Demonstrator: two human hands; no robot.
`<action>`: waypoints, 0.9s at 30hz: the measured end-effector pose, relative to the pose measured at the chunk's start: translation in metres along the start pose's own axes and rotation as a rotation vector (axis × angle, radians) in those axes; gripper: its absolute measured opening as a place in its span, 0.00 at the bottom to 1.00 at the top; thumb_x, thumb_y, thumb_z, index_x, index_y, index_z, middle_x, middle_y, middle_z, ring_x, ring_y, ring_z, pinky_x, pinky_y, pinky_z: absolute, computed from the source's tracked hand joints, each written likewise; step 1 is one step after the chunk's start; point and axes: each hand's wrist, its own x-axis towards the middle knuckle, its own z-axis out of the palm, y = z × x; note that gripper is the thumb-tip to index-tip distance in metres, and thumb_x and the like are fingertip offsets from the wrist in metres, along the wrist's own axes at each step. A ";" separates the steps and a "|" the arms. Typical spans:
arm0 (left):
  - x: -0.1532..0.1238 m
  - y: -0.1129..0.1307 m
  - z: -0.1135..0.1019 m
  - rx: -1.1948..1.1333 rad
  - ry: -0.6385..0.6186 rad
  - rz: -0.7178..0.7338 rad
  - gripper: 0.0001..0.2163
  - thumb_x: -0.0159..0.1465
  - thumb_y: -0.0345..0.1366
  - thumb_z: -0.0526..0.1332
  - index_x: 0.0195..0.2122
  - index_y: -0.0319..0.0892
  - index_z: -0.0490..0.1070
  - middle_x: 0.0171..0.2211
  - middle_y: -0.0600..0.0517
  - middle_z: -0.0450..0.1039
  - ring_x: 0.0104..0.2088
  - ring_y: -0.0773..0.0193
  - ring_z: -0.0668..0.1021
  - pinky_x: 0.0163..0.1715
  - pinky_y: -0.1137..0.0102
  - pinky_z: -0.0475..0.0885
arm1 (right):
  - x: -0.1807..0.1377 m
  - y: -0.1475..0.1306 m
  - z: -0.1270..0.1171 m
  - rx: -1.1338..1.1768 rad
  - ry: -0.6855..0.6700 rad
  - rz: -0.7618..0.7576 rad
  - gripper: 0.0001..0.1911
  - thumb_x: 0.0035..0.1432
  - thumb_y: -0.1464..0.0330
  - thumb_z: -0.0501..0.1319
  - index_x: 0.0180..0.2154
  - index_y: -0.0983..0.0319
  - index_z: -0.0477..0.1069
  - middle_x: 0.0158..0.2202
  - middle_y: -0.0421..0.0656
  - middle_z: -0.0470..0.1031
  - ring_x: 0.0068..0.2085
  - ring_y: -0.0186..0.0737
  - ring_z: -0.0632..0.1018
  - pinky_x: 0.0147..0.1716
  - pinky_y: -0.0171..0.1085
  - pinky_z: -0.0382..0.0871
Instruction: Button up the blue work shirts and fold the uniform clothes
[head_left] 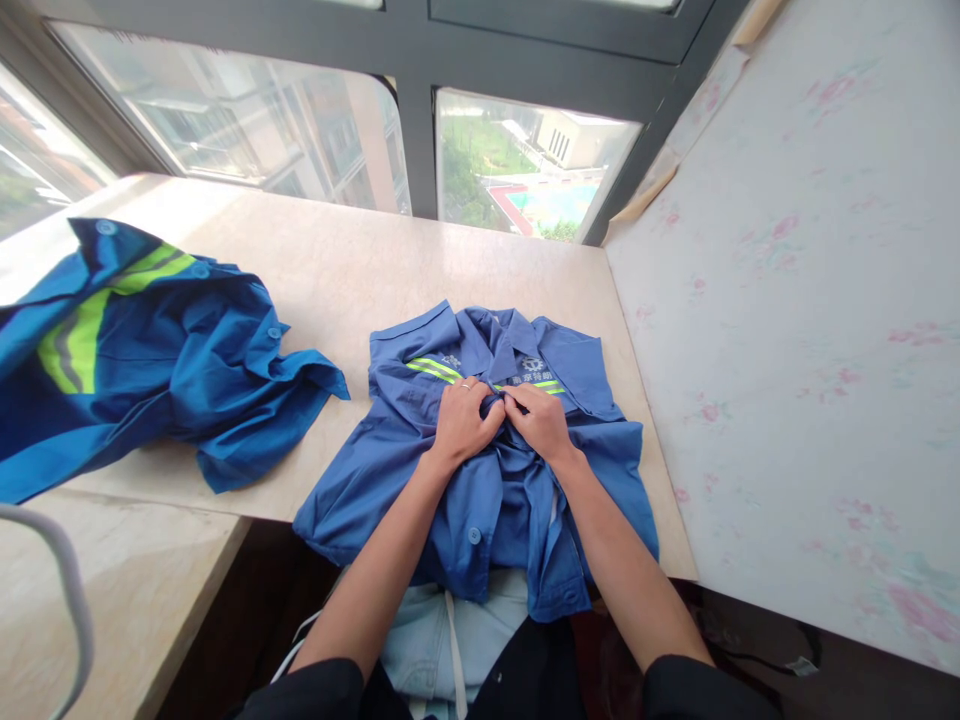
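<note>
We are pinching the front of the blue shirt (475, 500) with our left hand (466, 420) and right hand (541, 420), close together. The shirt is lying on the pale counter (330, 255), collar (517, 334) toward the window (487, 145).

The left hand (466, 422) and right hand (540, 420) are side by side on the shirt (484, 480), which lies beneath them on the ledge (315, 265), its collar (496, 335) just beyond them and its hem (559, 603) on their near side, next to the jeans (420, 625). Well left of the hands, on the same ledge, lies the jacket (202, 350), with a cable (71, 590) nearer than it. Beyond the hands, behind the ledge, stands the window (487, 150), and to their right is the wall (787, 330).
</note>
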 end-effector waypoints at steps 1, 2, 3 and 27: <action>0.000 0.000 0.000 0.003 0.004 -0.006 0.05 0.65 0.37 0.57 0.33 0.43 0.69 0.34 0.50 0.72 0.39 0.57 0.72 0.40 0.63 0.63 | 0.000 0.000 0.000 0.015 -0.011 -0.001 0.14 0.63 0.70 0.55 0.42 0.57 0.79 0.37 0.46 0.80 0.40 0.44 0.79 0.42 0.41 0.73; 0.000 0.000 0.000 0.007 0.006 -0.012 0.06 0.65 0.37 0.58 0.32 0.44 0.69 0.34 0.50 0.72 0.39 0.58 0.72 0.40 0.63 0.63 | 0.000 0.000 0.000 0.031 -0.020 -0.003 0.14 0.63 0.70 0.54 0.42 0.57 0.79 0.37 0.46 0.80 0.40 0.44 0.79 0.43 0.41 0.73; 0.000 0.000 0.000 0.010 0.007 -0.017 0.06 0.65 0.37 0.58 0.31 0.44 0.69 0.33 0.50 0.72 0.39 0.58 0.72 0.40 0.64 0.63 | 0.001 0.001 0.000 0.046 -0.027 -0.005 0.14 0.63 0.71 0.54 0.42 0.57 0.79 0.37 0.45 0.80 0.41 0.44 0.79 0.43 0.41 0.73; -0.004 0.000 0.002 -0.032 0.033 0.003 0.03 0.63 0.34 0.60 0.34 0.44 0.72 0.36 0.50 0.74 0.42 0.57 0.74 0.41 0.63 0.63 | 0.007 0.012 -0.008 0.261 -0.222 0.030 0.10 0.62 0.70 0.51 0.38 0.59 0.71 0.36 0.43 0.75 0.39 0.42 0.74 0.42 0.38 0.67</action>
